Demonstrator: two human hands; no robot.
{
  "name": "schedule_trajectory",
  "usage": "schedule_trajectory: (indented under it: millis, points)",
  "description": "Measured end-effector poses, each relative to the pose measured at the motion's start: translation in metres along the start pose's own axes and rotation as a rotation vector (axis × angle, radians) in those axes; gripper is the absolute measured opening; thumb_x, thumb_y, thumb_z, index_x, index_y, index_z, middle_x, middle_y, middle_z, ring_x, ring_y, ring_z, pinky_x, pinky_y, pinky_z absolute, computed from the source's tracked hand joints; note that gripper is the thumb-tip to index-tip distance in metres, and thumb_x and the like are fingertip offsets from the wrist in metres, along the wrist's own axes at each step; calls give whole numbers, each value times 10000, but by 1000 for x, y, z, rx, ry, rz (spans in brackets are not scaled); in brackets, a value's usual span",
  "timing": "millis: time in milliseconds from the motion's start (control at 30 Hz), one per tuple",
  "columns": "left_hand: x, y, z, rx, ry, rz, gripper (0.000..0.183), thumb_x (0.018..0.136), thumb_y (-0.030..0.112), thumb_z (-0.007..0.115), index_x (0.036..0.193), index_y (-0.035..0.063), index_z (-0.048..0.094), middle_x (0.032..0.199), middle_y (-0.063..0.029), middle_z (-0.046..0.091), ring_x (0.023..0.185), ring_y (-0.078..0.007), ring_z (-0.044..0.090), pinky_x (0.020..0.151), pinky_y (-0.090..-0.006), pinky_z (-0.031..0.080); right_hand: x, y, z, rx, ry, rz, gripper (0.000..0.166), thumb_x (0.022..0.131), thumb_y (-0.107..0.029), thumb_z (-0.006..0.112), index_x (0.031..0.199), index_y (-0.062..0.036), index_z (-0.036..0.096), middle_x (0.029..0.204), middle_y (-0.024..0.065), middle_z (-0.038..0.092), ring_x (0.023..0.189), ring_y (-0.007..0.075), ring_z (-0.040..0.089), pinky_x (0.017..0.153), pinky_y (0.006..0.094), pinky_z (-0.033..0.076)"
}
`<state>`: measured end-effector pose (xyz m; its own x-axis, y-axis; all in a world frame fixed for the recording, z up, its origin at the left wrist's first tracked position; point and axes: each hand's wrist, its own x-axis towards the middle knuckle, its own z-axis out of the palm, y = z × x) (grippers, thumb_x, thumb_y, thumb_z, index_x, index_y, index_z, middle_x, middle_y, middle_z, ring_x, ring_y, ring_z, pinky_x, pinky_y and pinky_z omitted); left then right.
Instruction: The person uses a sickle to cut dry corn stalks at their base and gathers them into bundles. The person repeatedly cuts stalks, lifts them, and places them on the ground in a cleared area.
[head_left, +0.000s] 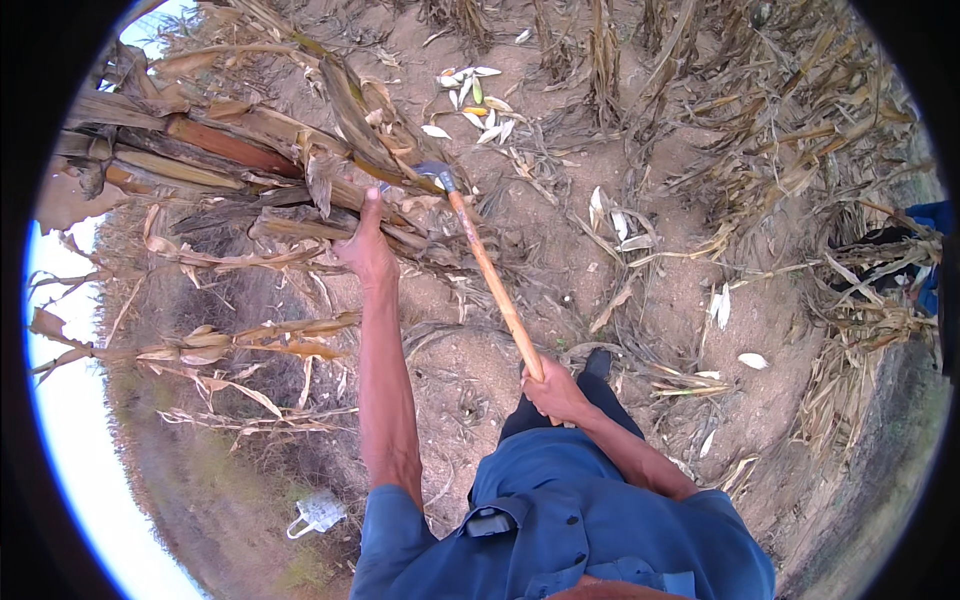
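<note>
My left hand (369, 244) grips a thick bundle of dry corn stalks (232, 154), its thumb pointing up along them; the fingers behind are partly hidden. The bundle stretches from the upper left toward the ground near the middle. In my right hand (553, 390) is the lower end of a sickle's wooden handle (491, 277). The curved metal blade (427, 169) lies across the stalks, just beyond my left thumb, and is partly covered by leaves.
Husked-looking corn ears (478, 90) lie piled on the soil above. Standing dry corn (604, 60) rises at the top, with cut stalks (750, 172) at the right. Another person's blue clothing (930, 217) shows at the right rim. A white bag (321, 513) lies at lower left.
</note>
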<state>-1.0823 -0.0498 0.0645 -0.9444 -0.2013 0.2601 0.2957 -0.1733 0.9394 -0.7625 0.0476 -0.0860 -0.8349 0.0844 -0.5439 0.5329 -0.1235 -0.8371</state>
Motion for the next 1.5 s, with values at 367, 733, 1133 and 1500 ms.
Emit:
schedule_trajectory:
  millis: [367,733,1133,1500]
  points:
    - [92,5,28,493,62,126,495,822,228,846,1130,-118,673,1133,-172,721,981,-253,664,928,-359,493,-36,-44,28,-209,67,-44,190,889,-127,640,1001,-7,545,733,66,599,583,131,581,518,329,478]
    - [117,-10,64,408,-344,184,444,757,318,791,1054,4,689,965,-154,717,887,-287,673,870,-396,519,-40,-68,72,127,141,58,107,919,-52,606,986,-23,529,674,46,572,469,106,534,417,289,451]
    - [100,-3,12,335,-216,331,676,738,149,736,1333,-5,454,1300,-264,510,1217,-438,525,1055,-479,440,122,-205,18,-560,332,-422,153,850,-146,617,925,-12,623,717,44,614,659,146,589,623,326,490]
    - [93,7,-14,338,-185,432,571,721,101,710,1235,30,473,1184,-242,516,1115,-466,530,953,-516,479,143,-182,46,-107,119,-304,145,910,-73,643,1025,-49,558,684,27,558,450,99,490,406,275,411]
